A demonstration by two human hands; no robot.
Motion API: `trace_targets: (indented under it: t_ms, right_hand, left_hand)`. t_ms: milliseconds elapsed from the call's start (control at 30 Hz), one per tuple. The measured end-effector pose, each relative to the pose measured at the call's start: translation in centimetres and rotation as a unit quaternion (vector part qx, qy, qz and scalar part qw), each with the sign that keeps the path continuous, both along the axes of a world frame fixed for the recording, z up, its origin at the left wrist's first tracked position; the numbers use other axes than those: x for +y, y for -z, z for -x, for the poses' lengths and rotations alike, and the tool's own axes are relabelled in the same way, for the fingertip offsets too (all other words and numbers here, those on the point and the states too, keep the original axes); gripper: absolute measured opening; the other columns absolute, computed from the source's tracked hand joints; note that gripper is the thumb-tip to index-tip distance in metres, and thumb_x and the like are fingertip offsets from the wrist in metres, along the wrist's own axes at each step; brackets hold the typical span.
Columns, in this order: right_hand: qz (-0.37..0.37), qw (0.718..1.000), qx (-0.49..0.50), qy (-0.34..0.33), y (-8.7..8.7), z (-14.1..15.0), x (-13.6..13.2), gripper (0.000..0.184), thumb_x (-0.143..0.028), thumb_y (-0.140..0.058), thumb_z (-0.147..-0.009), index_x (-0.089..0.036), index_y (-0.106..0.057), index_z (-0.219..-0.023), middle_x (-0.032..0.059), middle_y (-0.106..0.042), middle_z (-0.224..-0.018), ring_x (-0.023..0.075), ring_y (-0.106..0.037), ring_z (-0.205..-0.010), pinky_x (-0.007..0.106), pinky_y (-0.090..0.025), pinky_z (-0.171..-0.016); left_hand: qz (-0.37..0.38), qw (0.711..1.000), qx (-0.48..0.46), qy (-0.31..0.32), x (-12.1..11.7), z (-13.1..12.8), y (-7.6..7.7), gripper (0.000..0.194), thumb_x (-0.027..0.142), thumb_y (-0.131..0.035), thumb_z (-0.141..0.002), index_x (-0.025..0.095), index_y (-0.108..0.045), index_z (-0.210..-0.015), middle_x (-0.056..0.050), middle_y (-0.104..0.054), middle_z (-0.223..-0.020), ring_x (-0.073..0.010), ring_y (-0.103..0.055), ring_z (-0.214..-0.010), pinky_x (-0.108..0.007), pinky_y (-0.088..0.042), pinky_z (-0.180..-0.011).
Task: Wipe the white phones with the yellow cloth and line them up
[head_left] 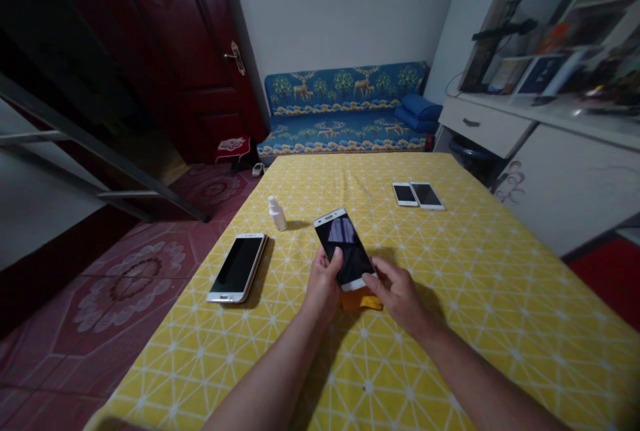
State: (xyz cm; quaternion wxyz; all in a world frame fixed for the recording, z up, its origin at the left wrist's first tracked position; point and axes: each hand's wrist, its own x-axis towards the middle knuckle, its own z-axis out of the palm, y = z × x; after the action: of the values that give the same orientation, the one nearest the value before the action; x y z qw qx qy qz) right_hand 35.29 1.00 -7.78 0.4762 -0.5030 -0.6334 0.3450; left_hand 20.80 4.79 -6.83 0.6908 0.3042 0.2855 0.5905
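Note:
A white smartphone with a dark screen is held tilted above the table. My left hand grips its left edge, the thumb lying on the screen. At the lower right corner, my right hand pinches the phone with its thumb on the front. Below the phone lies an orange cloth, partly hidden by it. To the left, a stack of white-framed smartphones rests on the table. A small white spray bottle stands upright beyond that stack.
A yellow patterned tablecloth covers the table. Two white phones, a smaller phone and a larger phone, lie side by side at the far right. Behind are a blue sofa, a dark red door and a white cabinet.

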Motion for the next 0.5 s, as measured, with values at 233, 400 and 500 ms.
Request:
trace_targets:
  t_ms: [233, 400, 500]
  right_hand:
    - [0.139, 0.973, 0.181, -0.013, 0.3, 0.2, 0.2, 0.036, -0.050, -0.065, -0.083, -0.019, -0.062, -0.098, -0.0037, -0.058, -0.059, 0.0104, -0.052, -0.048, 0.021, -0.040, -0.047]
    - [0.147, 0.959, 0.241, 0.034, -0.3, -1.0, 0.8, 0.040, -0.049, -0.072, -0.077, -0.017, -0.066, -0.099, -0.0024, -0.060, -0.061, 0.0098, -0.051, -0.048, 0.020, -0.039, -0.045]
    - [0.111, 0.947, 0.271, 0.132, -0.1, -3.8, 1.8, 0.040, -0.046, -0.077, -0.071, -0.017, -0.066, -0.095, -0.0030, -0.059, -0.061, 0.0093, -0.052, -0.049, 0.020, -0.041, -0.046]
  left_hand:
    - [-0.023, 0.996, 0.086, 0.030, -0.5, 0.2, 0.3, 0.039, 0.048, -0.076, -0.077, 0.020, -0.067, -0.103, -0.005, -0.071, -0.097, -0.0181, -0.064, -0.088, -0.029, -0.051, -0.081]
    - [-0.030, 0.991, 0.115, 0.065, -0.3, 0.3, 0.7, 0.034, 0.045, -0.076, -0.078, 0.020, -0.072, -0.101, -0.007, -0.071, -0.104, -0.0201, -0.061, -0.102, -0.028, -0.046, -0.093]
    - [-0.057, 0.982, 0.151, 0.096, -0.3, 0.2, 1.4, 0.036, 0.040, -0.077, -0.078, 0.018, -0.073, -0.107, -0.011, -0.072, -0.105, -0.0216, -0.063, -0.100, -0.028, -0.046, -0.090]
